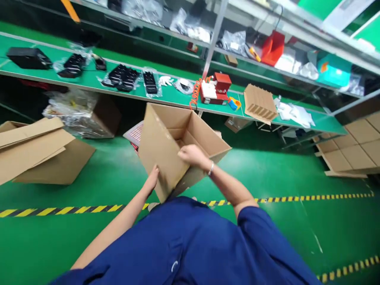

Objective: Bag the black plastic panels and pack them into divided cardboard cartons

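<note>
A large brown cardboard box (157, 146) is tilted in front of my body, its open top showing the inner walls. My left hand (152, 180) grips the box's near left side, thumb on the outer face and the other fingers mostly hidden. At the near rim, my right hand (194, 155) is closed over the edge of the box, with its wrist wearing a bracelet (211, 169). The box's underside is hidden from view. Behind its left side, a sheet with a red grid (135, 133) shows in part.
Ahead runs a green workbench (175, 99) holding black parts in plastic bags (121, 77), a red case (215, 89) and cardboard dividers (261, 102). Flattened cardboard (44, 150) lies at left. Stacked cartons (353, 150) stand at right. Yellow-black tape (285, 199) crosses the green floor.
</note>
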A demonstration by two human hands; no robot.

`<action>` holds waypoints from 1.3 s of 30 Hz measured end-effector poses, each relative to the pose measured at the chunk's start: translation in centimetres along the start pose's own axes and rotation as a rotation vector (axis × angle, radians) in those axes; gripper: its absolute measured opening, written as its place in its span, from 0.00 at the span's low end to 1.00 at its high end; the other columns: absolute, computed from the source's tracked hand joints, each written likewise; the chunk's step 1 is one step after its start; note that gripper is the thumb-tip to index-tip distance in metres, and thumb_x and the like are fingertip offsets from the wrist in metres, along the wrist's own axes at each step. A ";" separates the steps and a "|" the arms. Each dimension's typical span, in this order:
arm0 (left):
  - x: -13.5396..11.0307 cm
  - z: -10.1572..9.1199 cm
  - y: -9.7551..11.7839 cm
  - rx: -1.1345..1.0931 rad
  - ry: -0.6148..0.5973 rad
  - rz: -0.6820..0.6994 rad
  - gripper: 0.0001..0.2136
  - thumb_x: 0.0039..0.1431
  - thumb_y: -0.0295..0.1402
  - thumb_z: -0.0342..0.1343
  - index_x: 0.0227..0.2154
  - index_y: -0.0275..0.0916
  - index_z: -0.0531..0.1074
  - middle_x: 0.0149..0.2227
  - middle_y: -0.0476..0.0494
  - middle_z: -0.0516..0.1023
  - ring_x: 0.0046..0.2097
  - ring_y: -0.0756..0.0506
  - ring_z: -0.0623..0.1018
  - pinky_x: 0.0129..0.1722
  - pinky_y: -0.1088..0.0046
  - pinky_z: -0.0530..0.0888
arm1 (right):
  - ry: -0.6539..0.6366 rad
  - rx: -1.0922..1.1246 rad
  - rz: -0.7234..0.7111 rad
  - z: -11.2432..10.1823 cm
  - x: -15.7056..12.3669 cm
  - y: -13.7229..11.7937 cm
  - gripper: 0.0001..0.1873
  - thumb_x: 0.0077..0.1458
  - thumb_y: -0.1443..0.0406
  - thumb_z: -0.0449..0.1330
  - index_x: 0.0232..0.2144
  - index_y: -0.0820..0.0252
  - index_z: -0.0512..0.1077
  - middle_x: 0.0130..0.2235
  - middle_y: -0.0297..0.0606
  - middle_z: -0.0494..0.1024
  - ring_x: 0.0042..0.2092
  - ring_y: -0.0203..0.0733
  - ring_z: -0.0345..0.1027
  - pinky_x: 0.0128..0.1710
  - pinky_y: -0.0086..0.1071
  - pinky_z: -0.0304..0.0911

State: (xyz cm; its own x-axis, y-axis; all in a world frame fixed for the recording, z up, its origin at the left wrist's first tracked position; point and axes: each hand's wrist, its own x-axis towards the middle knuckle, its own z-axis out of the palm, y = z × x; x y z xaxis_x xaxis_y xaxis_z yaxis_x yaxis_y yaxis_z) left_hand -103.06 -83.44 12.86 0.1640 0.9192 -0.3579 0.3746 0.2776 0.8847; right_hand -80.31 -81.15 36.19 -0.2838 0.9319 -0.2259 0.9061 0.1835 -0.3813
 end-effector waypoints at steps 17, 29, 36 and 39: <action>4.4 20.1 10.7 0.486 -0.406 0.396 0.35 0.56 0.47 0.55 0.64 0.36 0.63 0.67 0.34 0.65 0.68 0.36 0.65 0.68 0.57 0.60 | 0.170 0.218 0.367 -12.7 -4.5 28.4 0.14 0.49 0.70 0.55 0.15 0.59 0.58 0.18 0.28 0.54 0.24 0.32 0.48 0.26 0.30 0.44; 32.7 12.2 31.9 0.356 -0.184 0.668 0.34 0.55 0.53 0.50 0.60 0.40 0.68 0.61 0.36 0.72 0.65 0.34 0.67 0.63 0.53 0.66 | -0.189 -0.170 0.238 -14.5 -14.7 33.3 0.14 0.62 0.67 0.52 0.40 0.60 0.79 0.37 0.44 0.83 0.36 0.44 0.75 0.34 0.30 0.59; 31.3 13.9 27.3 0.711 -1.121 0.535 0.16 0.49 0.57 0.56 0.32 0.59 0.82 0.39 0.49 0.85 0.49 0.35 0.82 0.68 0.51 0.59 | -0.193 -0.295 0.344 -14.9 -12.3 39.8 0.13 0.62 0.72 0.54 0.42 0.61 0.79 0.39 0.44 0.83 0.42 0.43 0.77 0.42 0.31 0.65; 31.0 15.0 24.0 0.722 -1.219 0.625 0.17 0.43 0.52 0.64 0.40 0.68 0.80 0.52 0.52 0.82 0.59 0.32 0.76 0.69 0.48 0.57 | -0.243 -0.293 0.357 -14.6 -10.3 42.9 0.11 0.60 0.72 0.57 0.39 0.59 0.80 0.38 0.40 0.84 0.40 0.42 0.77 0.39 0.30 0.65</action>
State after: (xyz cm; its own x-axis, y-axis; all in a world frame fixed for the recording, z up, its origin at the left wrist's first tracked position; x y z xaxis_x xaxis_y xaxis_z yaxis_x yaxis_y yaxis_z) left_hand -75.29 -52.46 18.49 0.9414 -0.0428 -0.3345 0.2520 -0.5700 0.7820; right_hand -33.95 -78.27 35.21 0.0255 0.8595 -0.5104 0.9997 -0.0199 0.0164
